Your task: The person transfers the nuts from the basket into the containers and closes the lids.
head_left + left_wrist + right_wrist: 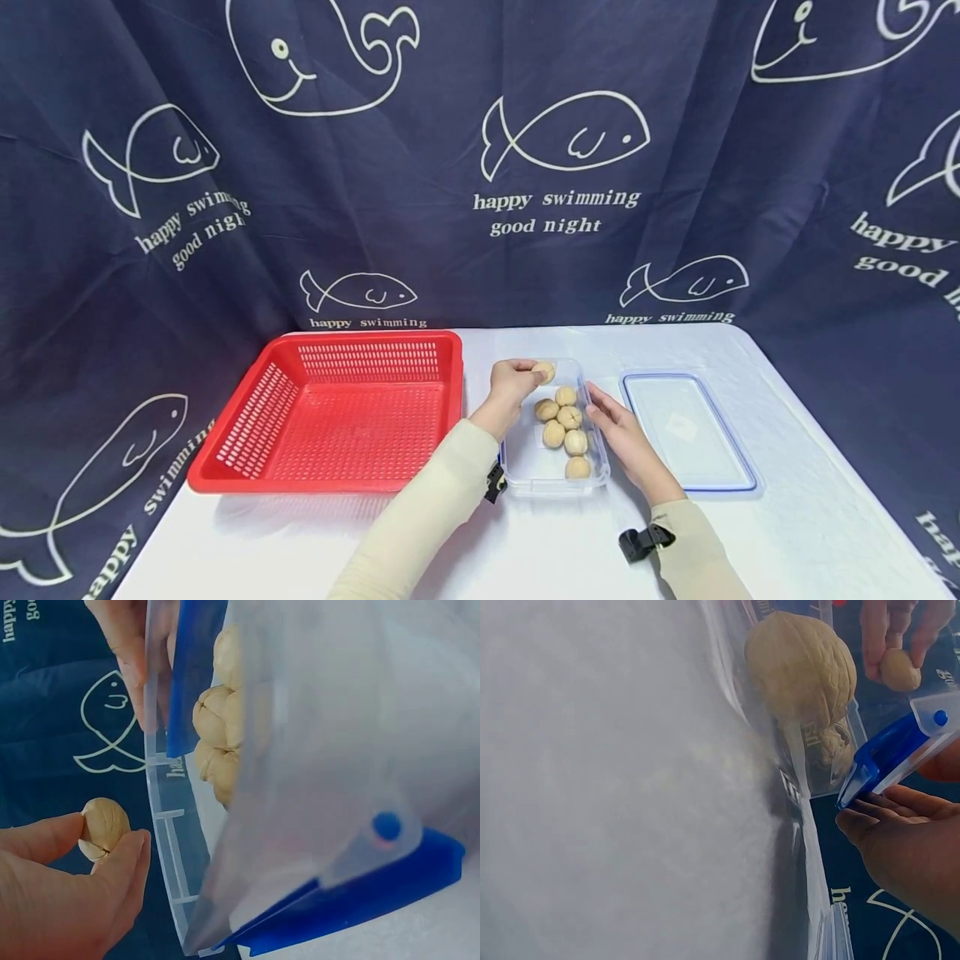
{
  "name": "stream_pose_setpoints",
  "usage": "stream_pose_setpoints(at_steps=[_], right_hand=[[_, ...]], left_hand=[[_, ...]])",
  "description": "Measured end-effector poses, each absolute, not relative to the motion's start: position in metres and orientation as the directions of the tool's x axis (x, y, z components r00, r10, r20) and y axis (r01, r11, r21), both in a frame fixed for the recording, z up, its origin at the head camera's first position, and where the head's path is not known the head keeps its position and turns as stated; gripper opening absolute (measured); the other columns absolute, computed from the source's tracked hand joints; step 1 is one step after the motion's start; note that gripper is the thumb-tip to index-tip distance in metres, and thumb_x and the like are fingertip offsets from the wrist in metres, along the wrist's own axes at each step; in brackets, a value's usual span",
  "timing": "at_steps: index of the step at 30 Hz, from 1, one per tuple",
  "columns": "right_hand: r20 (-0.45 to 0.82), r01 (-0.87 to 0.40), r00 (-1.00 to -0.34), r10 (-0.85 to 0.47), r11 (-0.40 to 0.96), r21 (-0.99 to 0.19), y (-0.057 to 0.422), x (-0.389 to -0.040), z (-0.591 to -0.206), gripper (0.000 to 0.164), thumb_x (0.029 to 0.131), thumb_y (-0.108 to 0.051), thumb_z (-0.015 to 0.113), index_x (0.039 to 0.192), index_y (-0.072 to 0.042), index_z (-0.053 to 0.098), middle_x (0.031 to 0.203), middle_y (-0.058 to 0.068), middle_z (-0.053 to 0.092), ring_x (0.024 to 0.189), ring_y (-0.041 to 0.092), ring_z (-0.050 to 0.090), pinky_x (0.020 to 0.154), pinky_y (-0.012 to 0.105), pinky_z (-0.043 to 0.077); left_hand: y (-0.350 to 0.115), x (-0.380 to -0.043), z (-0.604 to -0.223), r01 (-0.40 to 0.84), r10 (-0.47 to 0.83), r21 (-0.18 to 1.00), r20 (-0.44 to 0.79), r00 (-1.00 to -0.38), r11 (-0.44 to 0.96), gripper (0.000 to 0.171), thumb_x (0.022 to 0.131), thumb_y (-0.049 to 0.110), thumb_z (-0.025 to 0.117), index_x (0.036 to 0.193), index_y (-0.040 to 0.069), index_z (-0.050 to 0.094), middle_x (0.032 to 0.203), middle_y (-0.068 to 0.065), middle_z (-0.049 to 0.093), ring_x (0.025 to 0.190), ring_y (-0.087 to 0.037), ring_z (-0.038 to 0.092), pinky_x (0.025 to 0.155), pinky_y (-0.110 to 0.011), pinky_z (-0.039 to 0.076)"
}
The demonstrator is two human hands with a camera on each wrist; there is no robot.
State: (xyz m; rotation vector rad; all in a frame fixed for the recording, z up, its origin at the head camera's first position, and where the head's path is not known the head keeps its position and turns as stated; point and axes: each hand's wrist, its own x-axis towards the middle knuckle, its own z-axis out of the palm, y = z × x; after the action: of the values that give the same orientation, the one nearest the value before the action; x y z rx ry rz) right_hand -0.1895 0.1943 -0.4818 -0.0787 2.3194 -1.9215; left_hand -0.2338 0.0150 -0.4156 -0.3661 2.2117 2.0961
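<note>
A clear plastic food box (521, 467) with blue clips on its sides holds several pale walnuts (570, 417), mostly along its right half. At the far end of the box, my left hand (512, 390) pinches one walnut (105, 825) between thumb and fingertips. In the left wrist view, that walnut appears apart from the others. My right hand (618, 429) rests against the right side of the box, its fingers extended by a blue clip (889, 754). Whether its thumb reaches over the rim is hard to tell.
On the left stands a red perforated plastic basket (330, 487), with no objects visible inside. A clear lid with a blue seal (682, 425) lies flat right of the box. A dark blue curtain (450, 267) with white fish drawings hangs behind the white table (795, 500).
</note>
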Motion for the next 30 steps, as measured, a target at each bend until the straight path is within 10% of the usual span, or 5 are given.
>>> stream_pose_setpoints(at_steps=[21, 30], right_hand=[[-0.058, 0.033, -0.989, -0.134, 0.187, -0.982, 0.194, -0.191, -0.479, 0.054, 0.104, -0.022, 0.041, 0.152, -0.005, 0.022, 0.158, 0.018, 0.017, 0.145, 0.035, 0.015, 0.117, 0.044, 0.012], [-0.064, 0.039, -0.990, -0.124, 0.195, -0.980, 0.195, -0.193, -0.484, 0.054, 0.104, -0.022, 0.042, 0.152, -0.005, 0.023, 0.158, 0.017, 0.018, 0.144, 0.034, 0.016, 0.117, 0.044, 0.013]], left_hand=[[0.026, -0.251, -0.434, -0.341, -0.241, 0.936, -0.312, -0.919, 0.090, 0.016, 0.076, -0.006, 0.074, 0.090, -0.001, 0.067, 0.081, -0.006, 0.062, 0.078, -0.019, 0.059, 0.079, -0.032, 0.052], [0.024, -0.248, -0.435, -0.366, -0.267, 0.922, -0.323, -0.908, 0.129, 0.025, 0.077, -0.008, 0.065, 0.102, -0.004, 0.066, 0.103, -0.017, 0.066, 0.105, -0.031, 0.061, 0.092, -0.041, 0.050]])
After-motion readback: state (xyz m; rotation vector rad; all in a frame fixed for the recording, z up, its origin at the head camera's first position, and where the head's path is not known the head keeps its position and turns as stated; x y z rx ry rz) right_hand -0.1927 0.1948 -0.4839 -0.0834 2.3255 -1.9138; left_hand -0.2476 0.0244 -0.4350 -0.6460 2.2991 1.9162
